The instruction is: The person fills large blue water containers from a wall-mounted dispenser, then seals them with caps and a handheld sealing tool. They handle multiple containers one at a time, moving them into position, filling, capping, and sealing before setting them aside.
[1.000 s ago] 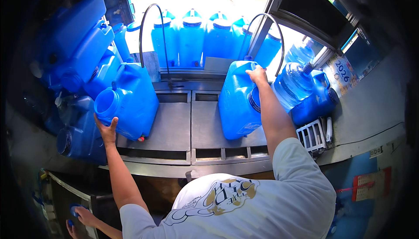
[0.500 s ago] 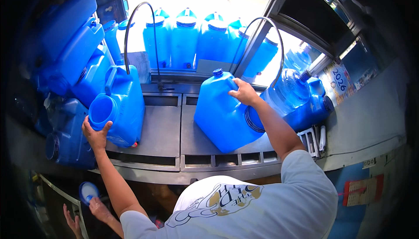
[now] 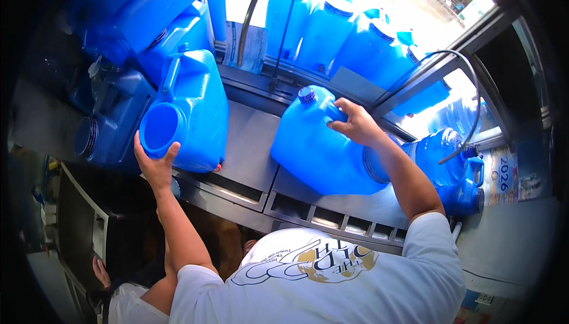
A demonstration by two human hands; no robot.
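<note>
My left hand (image 3: 155, 164) clasps the rim of a blue water jug's wide, uncapped mouth, thumb on one side and fingers on the other. That left jug (image 3: 204, 111) is tilted with its mouth toward me, handle on top. My right hand (image 3: 360, 124) is wrapped around the handle of a second blue water jug (image 3: 320, 155), which lies over on the steel counter (image 3: 252, 125). A small dark-blue cap (image 3: 307, 95) is on its upper spout. Its large lidded mouth, with a ribbed dark rim, is partly hidden behind my right forearm.
Stacked blue jugs (image 3: 154, 10) crowd the left side. Several more jugs (image 3: 328, 28) line the window ledge. A black hose (image 3: 252, 19) hangs at left, another hose (image 3: 474, 81) at right. A clear round bottle (image 3: 438, 152) lies right. Another person (image 3: 133, 303) is at lower left.
The view has turned, shifting the scene. My hands keep their holds on both jugs. The other person's hand with a round blue-and-white thing has left its earlier place; their white sleeve now shows.
</note>
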